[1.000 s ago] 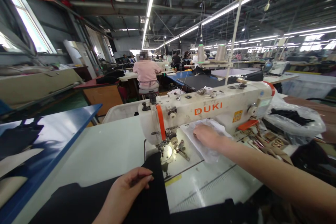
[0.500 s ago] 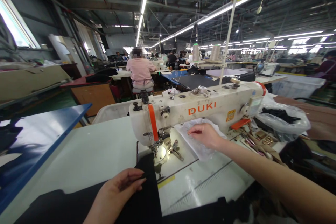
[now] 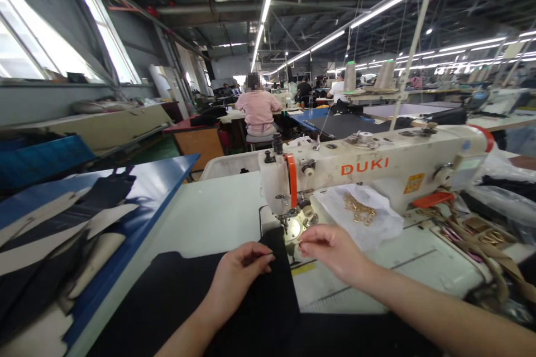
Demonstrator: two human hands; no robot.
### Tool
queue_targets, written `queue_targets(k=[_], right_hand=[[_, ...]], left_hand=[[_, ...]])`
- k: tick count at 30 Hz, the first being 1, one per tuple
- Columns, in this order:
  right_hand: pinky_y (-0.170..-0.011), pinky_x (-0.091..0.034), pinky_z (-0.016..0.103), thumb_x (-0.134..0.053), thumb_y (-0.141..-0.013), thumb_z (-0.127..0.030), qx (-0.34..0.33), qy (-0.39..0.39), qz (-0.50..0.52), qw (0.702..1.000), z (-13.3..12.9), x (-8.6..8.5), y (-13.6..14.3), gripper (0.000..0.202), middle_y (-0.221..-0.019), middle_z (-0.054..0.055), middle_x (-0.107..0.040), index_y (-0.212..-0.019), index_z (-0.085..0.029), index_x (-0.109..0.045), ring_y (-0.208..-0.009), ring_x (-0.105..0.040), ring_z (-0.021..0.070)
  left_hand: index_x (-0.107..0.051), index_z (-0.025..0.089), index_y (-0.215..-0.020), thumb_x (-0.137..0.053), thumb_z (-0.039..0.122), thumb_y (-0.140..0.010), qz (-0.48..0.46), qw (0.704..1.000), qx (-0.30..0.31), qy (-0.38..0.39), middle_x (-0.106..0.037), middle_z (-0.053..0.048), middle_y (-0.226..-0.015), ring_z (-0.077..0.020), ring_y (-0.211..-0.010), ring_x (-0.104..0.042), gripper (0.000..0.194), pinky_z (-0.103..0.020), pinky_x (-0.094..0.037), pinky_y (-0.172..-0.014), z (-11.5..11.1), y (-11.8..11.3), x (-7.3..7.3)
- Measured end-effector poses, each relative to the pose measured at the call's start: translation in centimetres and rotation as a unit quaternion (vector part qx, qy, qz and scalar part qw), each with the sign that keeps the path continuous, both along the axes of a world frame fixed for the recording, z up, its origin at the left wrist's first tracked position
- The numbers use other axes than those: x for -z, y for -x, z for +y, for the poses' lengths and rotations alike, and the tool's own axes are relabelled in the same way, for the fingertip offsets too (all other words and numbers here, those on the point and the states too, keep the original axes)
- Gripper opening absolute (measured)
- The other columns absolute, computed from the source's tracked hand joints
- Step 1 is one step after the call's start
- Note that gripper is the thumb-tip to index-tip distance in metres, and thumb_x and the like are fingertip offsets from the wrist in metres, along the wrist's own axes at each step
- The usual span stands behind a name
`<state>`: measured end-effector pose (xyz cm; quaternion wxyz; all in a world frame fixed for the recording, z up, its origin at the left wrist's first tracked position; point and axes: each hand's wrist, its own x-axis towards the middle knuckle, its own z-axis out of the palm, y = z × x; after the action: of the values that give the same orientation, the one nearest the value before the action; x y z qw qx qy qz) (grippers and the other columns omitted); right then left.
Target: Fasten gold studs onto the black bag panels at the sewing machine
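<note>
My left hand (image 3: 244, 273) is over the black fabric (image 3: 167, 284), thumb and fingers pinched together. A thin dark edge shows at its fingertips, too small to name. My right hand (image 3: 333, 248) is closed in a pinch just right of the fabric's edge, in front of the needle area. A tiny gold metal piece (image 3: 300, 242) shows at its fingertips, mostly hidden. Behind the right hand, a white sheet (image 3: 383, 230) lies on the sewing machine bed with a heap of small gold metal pieces (image 3: 359, 210). The sewing machine (image 3: 326, 170) stands beyond both hands.
Right of the machine lie tan straps (image 3: 486, 248) with gold-coloured rings, near a clear plastic bag (image 3: 502, 206). At left, a blue table (image 3: 167, 195) carries black and pale cut pieces. A person in pink (image 3: 258, 111) sits farther off, facing away.
My right hand has left the white sheet and come toward my left hand, uncovering the gold heap. The left hand stays at the black fabric. The view has turned left.
</note>
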<state>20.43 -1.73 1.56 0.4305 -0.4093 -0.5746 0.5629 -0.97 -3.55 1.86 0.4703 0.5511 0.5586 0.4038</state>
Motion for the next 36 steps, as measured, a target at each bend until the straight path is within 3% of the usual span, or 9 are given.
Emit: queue_targets(k=[4,8,14,21,28,32,36], right_hand=[[-0.068,-0.052,0.030,-0.061,-0.069,-0.023,0.009,0.001,0.008,1.000,-0.4,1.1,4.2,0.014,-0.072,0.000,-0.068,-0.082,-0.018,-0.064,-0.068,-0.066,0.0166],[-0.065,-0.051,0.028,-0.056,-0.072,-0.021,0.012,0.001,-0.008,1.000,-0.2,1.0,5.6,0.011,-0.071,0.000,-0.066,-0.080,-0.019,-0.063,-0.070,-0.067,0.0168],[-0.066,-0.051,0.028,-0.056,-0.074,-0.024,0.023,0.000,0.009,1.000,-0.6,1.6,5.7,0.013,-0.076,0.002,-0.067,-0.084,-0.019,-0.062,-0.075,-0.067,0.0177],[-0.070,-0.050,0.027,-0.052,-0.079,-0.020,0.048,-0.135,-0.088,0.986,-1.1,1.4,5.9,0.015,-0.081,0.003,-0.069,-0.085,-0.019,-0.065,-0.076,-0.065,0.0162],[-0.063,-0.047,0.024,-0.050,-0.080,-0.016,0.041,-0.175,-0.151,0.972,-1.3,1.4,5.9,0.017,-0.076,0.001,-0.068,-0.086,-0.020,-0.065,-0.068,-0.062,0.0147],[-0.067,-0.045,0.024,-0.049,-0.082,-0.014,0.011,-0.223,-0.177,0.959,-1.7,0.7,5.6,0.020,-0.082,0.002,-0.066,-0.089,-0.021,-0.067,-0.074,-0.060,0.0145],[-0.071,-0.046,0.026,-0.049,-0.083,-0.018,0.004,-0.185,-0.135,0.973,-1.5,0.9,5.0,0.020,-0.083,0.002,-0.067,-0.090,-0.021,-0.068,-0.077,-0.061,0.0151]], left_hand=[[-0.063,0.017,-0.073,-0.069,0.032,-0.062,-0.021,1.000,-0.001,-0.002,-0.065,0.000,-0.056,-0.0147,-0.054,-0.061,0.020,-0.025,-0.046,-0.055,-0.4,0.0,0.0],[-0.058,0.017,-0.074,-0.066,0.033,-0.067,-0.028,0.999,0.003,-0.017,-0.065,0.000,-0.061,-0.0139,-0.051,-0.062,0.020,-0.023,-0.046,-0.050,-0.7,0.0,0.3],[-0.054,0.018,-0.073,-0.061,0.032,-0.072,-0.002,0.999,-0.009,-0.036,-0.061,0.003,-0.057,-0.0115,-0.044,-0.058,0.017,-0.021,-0.044,-0.045,-0.6,-0.1,0.5],[-0.050,0.018,-0.072,-0.057,0.031,-0.074,0.016,1.000,0.018,-0.018,-0.060,0.004,-0.054,-0.0110,-0.039,-0.056,0.014,-0.020,-0.039,-0.040,-0.7,-0.4,0.5],[-0.049,0.019,-0.072,-0.057,0.030,-0.076,0.015,0.999,0.037,-0.014,-0.061,0.004,-0.054,-0.0105,-0.039,-0.056,0.015,-0.018,-0.034,-0.038,-0.7,-0.2,0.8],[-0.050,0.018,-0.072,-0.057,0.032,-0.077,-0.007,0.999,0.049,0.002,-0.061,0.003,-0.056,-0.0099,-0.041,-0.057,0.016,-0.018,-0.036,-0.040,-0.7,-0.1,0.6],[-0.051,0.017,-0.075,-0.060,0.034,-0.075,-0.054,0.996,0.061,0.025,-0.062,0.002,-0.057,-0.0101,-0.043,-0.057,0.020,-0.020,-0.039,-0.043,-0.6,-0.1,0.2]])
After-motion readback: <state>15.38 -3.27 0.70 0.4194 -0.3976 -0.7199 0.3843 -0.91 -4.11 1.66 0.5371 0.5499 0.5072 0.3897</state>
